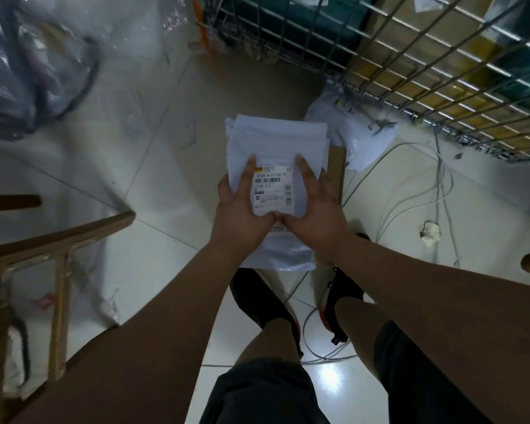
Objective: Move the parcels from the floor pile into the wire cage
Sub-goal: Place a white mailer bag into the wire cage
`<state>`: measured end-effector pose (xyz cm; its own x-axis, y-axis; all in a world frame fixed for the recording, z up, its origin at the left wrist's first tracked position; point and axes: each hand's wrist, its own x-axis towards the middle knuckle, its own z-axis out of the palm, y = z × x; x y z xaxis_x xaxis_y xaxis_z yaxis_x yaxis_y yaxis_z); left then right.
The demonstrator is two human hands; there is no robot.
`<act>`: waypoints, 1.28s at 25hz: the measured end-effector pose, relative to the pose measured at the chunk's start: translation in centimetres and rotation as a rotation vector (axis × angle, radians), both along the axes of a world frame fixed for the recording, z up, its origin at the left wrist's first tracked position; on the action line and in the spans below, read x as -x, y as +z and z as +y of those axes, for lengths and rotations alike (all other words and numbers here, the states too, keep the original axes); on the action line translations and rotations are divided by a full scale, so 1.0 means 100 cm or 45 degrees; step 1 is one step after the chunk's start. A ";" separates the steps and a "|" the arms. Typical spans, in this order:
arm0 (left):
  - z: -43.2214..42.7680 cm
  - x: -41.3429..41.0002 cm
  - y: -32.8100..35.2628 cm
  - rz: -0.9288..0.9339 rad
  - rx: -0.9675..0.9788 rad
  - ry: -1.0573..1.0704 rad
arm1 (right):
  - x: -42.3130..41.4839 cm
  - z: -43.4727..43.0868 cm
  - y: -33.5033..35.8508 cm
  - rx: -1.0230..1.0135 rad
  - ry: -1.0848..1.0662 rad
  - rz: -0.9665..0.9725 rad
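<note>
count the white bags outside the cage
2: held bag gripped by left hand and right hand; floor bag beside the cage. More may be stacked under the held bag.

The left hand [242,206] and right hand [314,209] grip a white parcel [276,142], with thumbs on top either side of its label [274,191]. The cage [410,71] stands far right, holding boxes [441,35]. A bag [358,133] lies on the floor [166,185] beside the cage. Cables [410,194] trail right, and a chair [58,240] is near left.
</note>
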<state>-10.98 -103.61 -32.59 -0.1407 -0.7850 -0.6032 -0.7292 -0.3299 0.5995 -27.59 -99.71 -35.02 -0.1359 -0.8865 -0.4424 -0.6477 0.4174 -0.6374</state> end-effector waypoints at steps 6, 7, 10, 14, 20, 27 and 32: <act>-0.008 -0.004 0.077 0.084 0.014 0.100 | -0.003 -0.012 0.078 0.031 -0.016 -0.043; -0.011 -0.006 0.097 0.093 0.043 0.102 | -0.004 -0.017 0.098 0.052 -0.025 -0.061; -0.023 -0.012 0.169 0.095 0.101 0.080 | -0.006 -0.031 0.168 0.104 -0.022 -0.078; -0.042 -0.019 0.261 0.067 0.086 0.072 | -0.010 -0.051 0.260 0.051 0.047 -0.086; -0.048 -0.014 0.406 0.136 0.105 -0.068 | -0.002 -0.072 0.396 -0.075 0.154 -0.014; -0.057 -0.017 0.504 0.027 0.236 -0.159 | 0.009 -0.072 0.520 -0.028 0.145 0.039; -0.071 -0.005 0.546 0.025 0.316 -0.218 | 0.027 -0.068 0.571 0.004 0.048 -0.009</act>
<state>-10.45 -110.68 21.96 -0.2933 -0.8721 -0.3917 -0.7489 -0.0451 0.6612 -30.31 -106.55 22.10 -0.0990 -0.8923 -0.4404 -0.6588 0.3905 -0.6431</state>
